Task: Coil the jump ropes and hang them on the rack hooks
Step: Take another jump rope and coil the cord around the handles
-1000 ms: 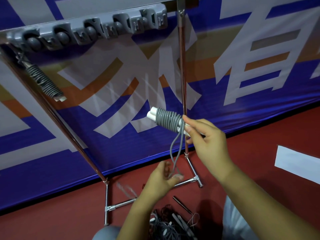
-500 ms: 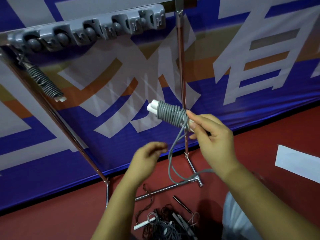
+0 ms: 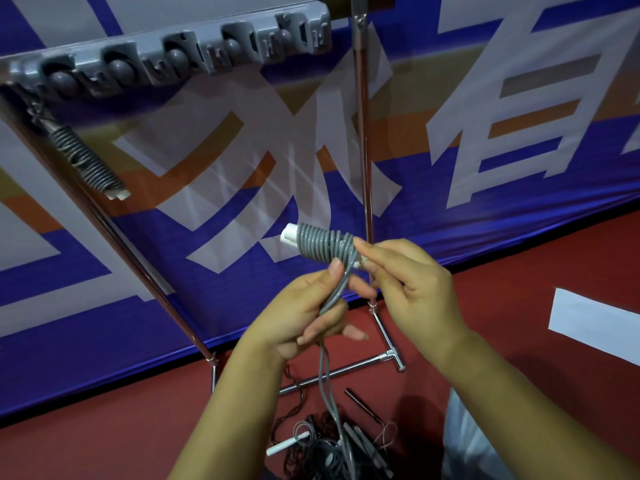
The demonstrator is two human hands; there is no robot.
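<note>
A grey jump rope (image 3: 320, 244) is wound in tight turns round its two white handles, held level at mid-frame. My right hand (image 3: 412, 282) pinches the bundle's right end. Its loose doubled tail runs down through my left hand (image 3: 304, 310), whose thumb and fingers curl round the strands just below the coil. The tail drops on toward the floor. A grey hook rack (image 3: 180, 53) runs across the top left. One coiled grey rope (image 3: 86, 161) hangs from its left end.
The rack stands on a metal frame with two poles (image 3: 362, 133) and floor feet (image 3: 388, 358). A tangle of loose ropes and handles (image 3: 329, 448) lies on the red floor below my hands. A blue banner (image 3: 519, 133) fills the background. A white sheet (image 3: 595, 323) lies at right.
My left hand has risen from low near the floor to just under the coil and has taken hold of the loose tail. The right hand has kept the bundle nearly still.
</note>
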